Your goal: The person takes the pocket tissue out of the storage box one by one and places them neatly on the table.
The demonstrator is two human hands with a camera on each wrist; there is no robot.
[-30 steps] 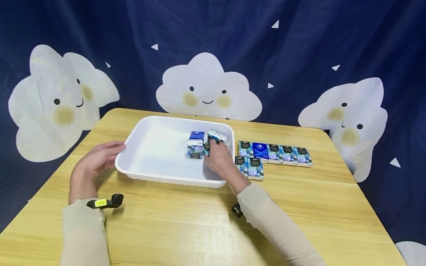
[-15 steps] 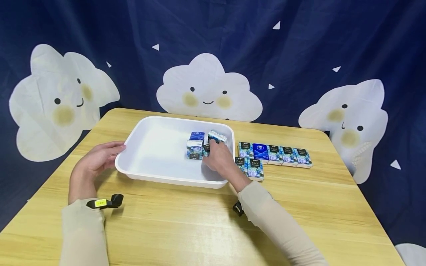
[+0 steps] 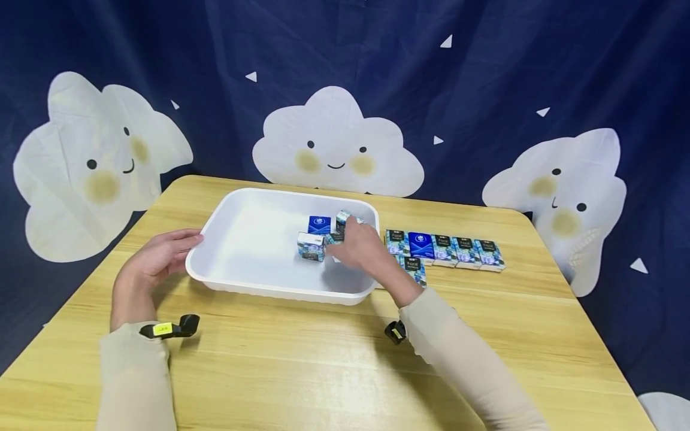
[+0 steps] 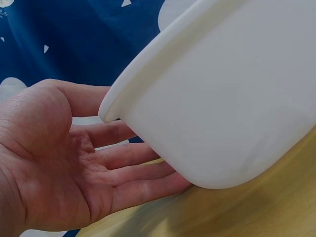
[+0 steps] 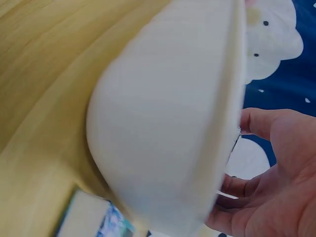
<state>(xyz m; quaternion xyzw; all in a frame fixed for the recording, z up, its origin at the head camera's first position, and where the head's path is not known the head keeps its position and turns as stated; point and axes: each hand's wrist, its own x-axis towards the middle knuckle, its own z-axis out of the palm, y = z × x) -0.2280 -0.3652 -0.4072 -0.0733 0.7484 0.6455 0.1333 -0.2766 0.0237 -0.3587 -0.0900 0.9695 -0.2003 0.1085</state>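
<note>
A white plastic tray point(image 3: 280, 293) stands on the table. At its left end my left hand point(image 3: 162, 254) holds the rim, thumb over the edge and long fingers against the outer wall point(image 4: 212, 113). Inside the tray's right end, my right hand point(image 3: 362, 245) grips a small tissue pack point(image 3: 334, 238) with curled fingers; the hand covers much of it. Left of those fingers a floral tissue pack point(image 3: 311, 246) leans at a slant. Behind it lies a blue tissue pack point(image 3: 320, 224). Another floral pack point(image 3: 343, 219) shows just beyond the right hand.
Right of the tray, several tissue packs lie in a row, among them a blue one point(image 3: 421, 246) and a floral one point(image 3: 489, 254). A nearer pack point(image 3: 414, 270) is partly behind the right forearm. A dark blue cloud-print curtain point(image 3: 215, 90) hangs behind the table.
The floral pack left of my right hand has shifted left and tilted, showing more of the blue pack behind. The right hand has moved slightly right and up. My left hand stays at the rim.
</note>
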